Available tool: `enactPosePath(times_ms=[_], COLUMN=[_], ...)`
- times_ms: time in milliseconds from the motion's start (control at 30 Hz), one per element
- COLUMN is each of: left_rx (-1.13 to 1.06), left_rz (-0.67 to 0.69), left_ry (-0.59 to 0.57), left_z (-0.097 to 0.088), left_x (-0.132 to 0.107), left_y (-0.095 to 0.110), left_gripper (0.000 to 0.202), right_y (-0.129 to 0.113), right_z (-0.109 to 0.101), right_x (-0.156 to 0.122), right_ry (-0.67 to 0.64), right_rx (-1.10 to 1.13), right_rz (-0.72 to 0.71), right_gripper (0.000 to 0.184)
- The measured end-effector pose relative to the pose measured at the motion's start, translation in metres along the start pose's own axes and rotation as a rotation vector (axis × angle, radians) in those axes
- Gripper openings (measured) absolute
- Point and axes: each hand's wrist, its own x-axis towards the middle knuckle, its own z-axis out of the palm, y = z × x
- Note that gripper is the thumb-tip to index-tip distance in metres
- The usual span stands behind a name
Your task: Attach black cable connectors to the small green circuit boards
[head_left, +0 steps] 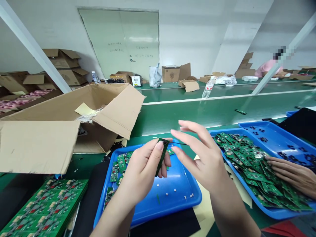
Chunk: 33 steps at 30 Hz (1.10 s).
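My left hand (146, 164) is closed on a small green circuit board (161, 158), with the thumb lying on its face and the board tilted upright. From the board's top end a thin black wire (178, 143) runs right, toward my right hand (201, 154). That hand is open, fingers spread, with the wire passing between thumb and index finger. Below both hands lies a blue tray (172, 205), with several small circuit boards (121, 163) along its left side and a few tiny white pieces (175, 190) on its floor.
Panels of joined boards (49, 207) are stacked at the left, below an open cardboard box (108, 115). On the right, a co-worker's hand (291, 174) rests on boards heaped in another blue tray (269, 214). A further tray (269, 128) holds small black parts. A plastic bottle (208, 87) stands behind.
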Motion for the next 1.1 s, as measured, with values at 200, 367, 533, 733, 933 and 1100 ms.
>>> enactPosePath(times_ms=[200,367,533,733,933,1100], left_rx=[-0.008,0.075,0.147,0.211,0.304,0.453], left_rz=[-0.017,-0.05,-0.086,-0.103,0.034,0.193], left_ry=[-0.037,-0.125,-0.211,-0.247,-0.186,-0.089], left_z=[0.0,0.002,0.001,-0.002,0.001,-0.002], left_x=[-0.001,0.001,0.005,0.011,0.013,0.006], left_y=[0.002,0.0,-0.003,-0.011,-0.018,-0.015], left_gripper=[0.034,0.04,0.045,0.042,0.034,0.043], right_y=[0.004,0.007,0.006,0.006,-0.002,0.003], right_z=[0.003,-0.002,-0.002,0.007,-0.002,-0.02], right_x=[0.003,0.003,0.001,-0.001,-0.003,-0.005], right_ry=[0.034,0.035,0.025,-0.014,0.095,0.243], right_rx=[0.033,0.023,-0.026,-0.038,0.116,0.155], right_rz=[-0.074,-0.037,-0.056,-0.076,-0.114,0.037], right_gripper=[0.012,0.012,0.015,0.023,0.052,0.047])
